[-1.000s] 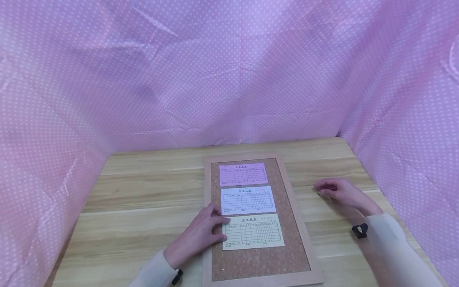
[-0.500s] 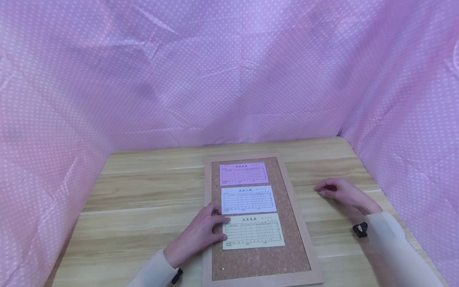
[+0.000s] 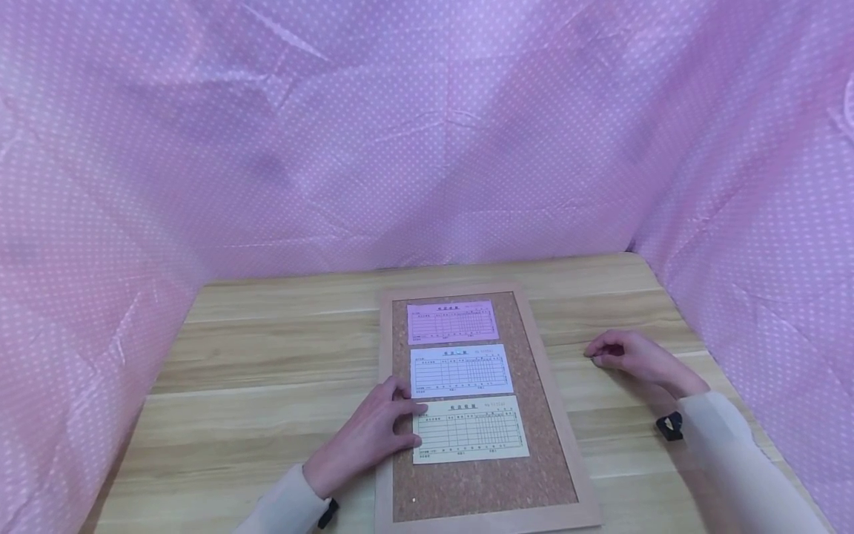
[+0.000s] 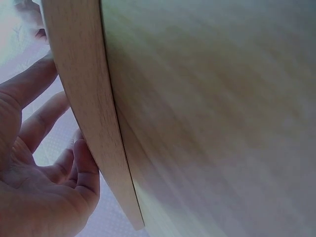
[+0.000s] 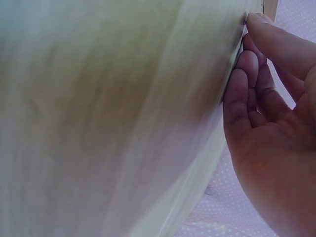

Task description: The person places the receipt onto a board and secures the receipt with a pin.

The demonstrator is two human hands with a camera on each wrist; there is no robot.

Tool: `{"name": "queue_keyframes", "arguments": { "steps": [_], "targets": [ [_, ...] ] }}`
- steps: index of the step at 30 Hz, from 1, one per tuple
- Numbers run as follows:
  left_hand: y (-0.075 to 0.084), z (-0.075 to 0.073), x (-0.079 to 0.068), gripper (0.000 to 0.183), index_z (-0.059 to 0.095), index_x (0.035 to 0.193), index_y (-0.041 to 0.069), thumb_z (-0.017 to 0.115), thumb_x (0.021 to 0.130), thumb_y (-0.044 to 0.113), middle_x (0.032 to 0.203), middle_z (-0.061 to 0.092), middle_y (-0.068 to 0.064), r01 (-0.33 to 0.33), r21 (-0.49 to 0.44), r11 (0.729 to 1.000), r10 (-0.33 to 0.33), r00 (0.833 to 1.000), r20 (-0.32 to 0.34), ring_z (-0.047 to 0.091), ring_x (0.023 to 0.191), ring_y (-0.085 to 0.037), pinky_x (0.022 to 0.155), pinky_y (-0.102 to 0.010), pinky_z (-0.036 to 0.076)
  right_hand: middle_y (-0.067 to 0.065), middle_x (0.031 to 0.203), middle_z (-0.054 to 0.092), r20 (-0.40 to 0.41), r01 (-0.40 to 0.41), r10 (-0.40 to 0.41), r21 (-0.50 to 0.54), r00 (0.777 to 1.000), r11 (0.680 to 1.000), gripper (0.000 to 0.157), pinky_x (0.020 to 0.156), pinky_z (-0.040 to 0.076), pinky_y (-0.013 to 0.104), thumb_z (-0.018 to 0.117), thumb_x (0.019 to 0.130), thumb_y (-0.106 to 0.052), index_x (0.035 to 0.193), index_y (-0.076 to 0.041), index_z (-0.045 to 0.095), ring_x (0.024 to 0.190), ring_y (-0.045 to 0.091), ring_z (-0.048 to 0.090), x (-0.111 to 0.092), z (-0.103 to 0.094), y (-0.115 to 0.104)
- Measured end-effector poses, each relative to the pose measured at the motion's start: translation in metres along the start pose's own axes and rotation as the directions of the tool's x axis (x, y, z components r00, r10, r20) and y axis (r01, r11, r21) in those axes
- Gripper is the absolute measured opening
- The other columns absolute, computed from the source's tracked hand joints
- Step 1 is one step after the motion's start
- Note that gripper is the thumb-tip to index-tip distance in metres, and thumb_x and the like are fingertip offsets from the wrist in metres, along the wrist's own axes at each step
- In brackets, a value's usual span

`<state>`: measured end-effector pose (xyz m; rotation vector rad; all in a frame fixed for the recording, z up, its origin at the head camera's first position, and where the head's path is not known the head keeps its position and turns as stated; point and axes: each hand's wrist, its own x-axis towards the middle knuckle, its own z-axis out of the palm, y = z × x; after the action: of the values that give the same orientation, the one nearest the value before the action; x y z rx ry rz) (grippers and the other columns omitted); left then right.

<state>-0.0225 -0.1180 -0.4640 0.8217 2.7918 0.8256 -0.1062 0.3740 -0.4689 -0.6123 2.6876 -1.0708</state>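
Observation:
Three printed paper forms lie in a column on a wood-framed cork board [image 3: 494, 495]: a pink one [image 3: 454, 323] at the far end, a pale blue one [image 3: 462, 373] in the middle, a pale yellow one [image 3: 474, 439] nearest. My left hand [image 3: 373, 430] reaches over the board's left frame, its spread fingertips and thumb at the yellow form's left edge. On the tabletop right of the board rests my right hand [image 3: 637, 362], fingers bent, thumb near the index fingertip. A tiny dark spot shows at those tips; whether it is held I cannot tell.
The wooden table [image 3: 267, 356] extends on both sides of the board. Pink dotted cloth [image 3: 427, 148] hangs behind and at both sides. A tiny pale dot [image 3: 414, 500] sits at the cork's near left corner.

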Motion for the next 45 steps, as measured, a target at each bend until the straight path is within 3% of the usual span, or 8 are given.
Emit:
{"name": "queue_keyframes", "arguments": {
  "steps": [17, 24, 33, 39, 45],
  "targets": [
    [-0.001, 0.001, 0.001, 0.045, 0.079, 0.118, 0.013, 0.090, 0.079, 0.030, 0.116, 0.052, 0.002, 0.034, 0.000, 0.999, -0.034, 0.999, 0.029, 0.045, 0.098, -0.015, 0.085, -0.032, 0.042, 0.005, 0.103, 0.075, 0.003, -0.052, 0.052, 0.016, 0.999, 0.999, 0.011, 0.085, 0.050, 0.017, 0.074, 0.093, -0.003, 0.103, -0.007, 0.076, 0.096, 0.002, 0.063, 0.000, -0.001, 0.000],
    [0.000, 0.001, 0.001, 0.044, 0.079, 0.119, 0.013, 0.090, 0.079, 0.029, 0.116, 0.051, 0.001, 0.036, 0.011, 0.999, -0.036, 0.999, 0.033, 0.045, 0.099, -0.015, 0.086, -0.032, 0.042, 0.005, 0.108, 0.076, -0.006, -0.092, 0.091, -0.015, 0.996, 0.996, 0.012, 0.091, 0.047, 0.016, 0.073, 0.095, -0.010, 0.107, -0.010, 0.077, 0.102, 0.014, 0.068, -0.004, -0.003, -0.002],
    [0.001, -0.001, 0.002, 0.045, 0.079, 0.120, 0.013, 0.090, 0.080, 0.029, 0.116, 0.052, 0.001, 0.051, 0.006, 0.999, -0.051, 0.998, 0.047, 0.045, 0.099, -0.015, 0.085, -0.032, 0.042, 0.008, 0.108, 0.075, -0.052, -0.056, 0.059, 0.049, 0.997, 0.997, 0.013, 0.087, 0.048, 0.015, 0.067, 0.098, -0.004, 0.108, -0.008, 0.075, 0.100, 0.007, 0.066, -0.010, -0.002, -0.006],
    [0.000, 0.000, 0.002, 0.045, 0.079, 0.120, 0.013, 0.090, 0.080, 0.031, 0.117, 0.053, 0.000, 0.033, 0.020, 0.999, -0.034, 0.999, 0.034, 0.046, 0.099, -0.015, 0.089, -0.035, 0.044, 0.006, 0.112, 0.075, -0.088, -0.107, 0.109, 0.031, 0.990, 0.994, 0.015, 0.086, 0.049, 0.017, 0.064, 0.102, -0.008, 0.113, -0.009, 0.074, 0.102, 0.004, 0.064, -0.015, -0.001, -0.011],
    [-0.001, 0.000, 0.001, 0.045, 0.079, 0.120, 0.014, 0.090, 0.080, 0.031, 0.116, 0.052, 0.001, 0.034, 0.019, 0.999, -0.035, 0.999, 0.040, 0.045, 0.099, -0.015, 0.086, -0.032, 0.042, 0.011, 0.111, 0.075, -0.125, -0.069, 0.072, 0.029, 0.990, 0.997, 0.016, 0.084, 0.050, 0.017, 0.064, 0.100, -0.004, 0.113, -0.005, 0.074, 0.099, 0.005, 0.066, -0.019, 0.001, -0.017]
  ]
}}
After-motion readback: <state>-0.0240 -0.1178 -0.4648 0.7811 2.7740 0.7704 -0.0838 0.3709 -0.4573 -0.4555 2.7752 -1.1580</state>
